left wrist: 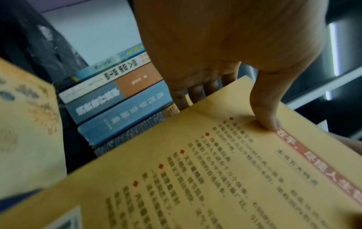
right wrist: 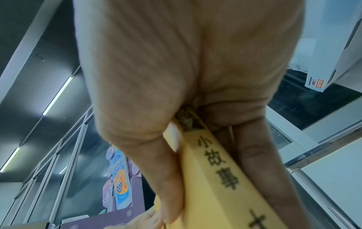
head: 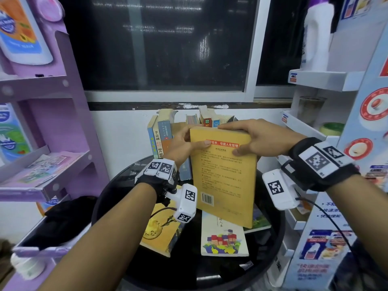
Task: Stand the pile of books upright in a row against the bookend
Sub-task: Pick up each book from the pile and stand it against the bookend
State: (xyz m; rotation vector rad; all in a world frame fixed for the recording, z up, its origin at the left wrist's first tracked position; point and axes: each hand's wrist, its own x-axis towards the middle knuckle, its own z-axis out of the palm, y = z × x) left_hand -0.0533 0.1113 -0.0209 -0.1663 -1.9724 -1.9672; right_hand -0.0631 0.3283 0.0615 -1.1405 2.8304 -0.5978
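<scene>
Both hands hold a thick yellow book [head: 223, 177] nearly upright above the round black table [head: 109, 198], back cover towards me. My left hand [head: 184, 143] pinches its upper left edge, thumb on the cover and fingers behind, as the left wrist view shows on the yellow book [left wrist: 195, 178]. My right hand [head: 249, 139] grips the top right corner, its thumb on the cover and fingers over the top edge, the yellow book's spine [right wrist: 215, 170] between them. Behind stands a row of upright books [head: 160, 135], and more upright books [head: 207, 120] on the right. I cannot make out the bookend.
Two books lie flat on the table: a yellow-orange one [head: 161, 234] at the left and a white one with a town picture [head: 223, 236] beside it, another partly under the held book. A purple display rack [head: 52, 131] stands left, a white-blue rack [head: 327, 148] right.
</scene>
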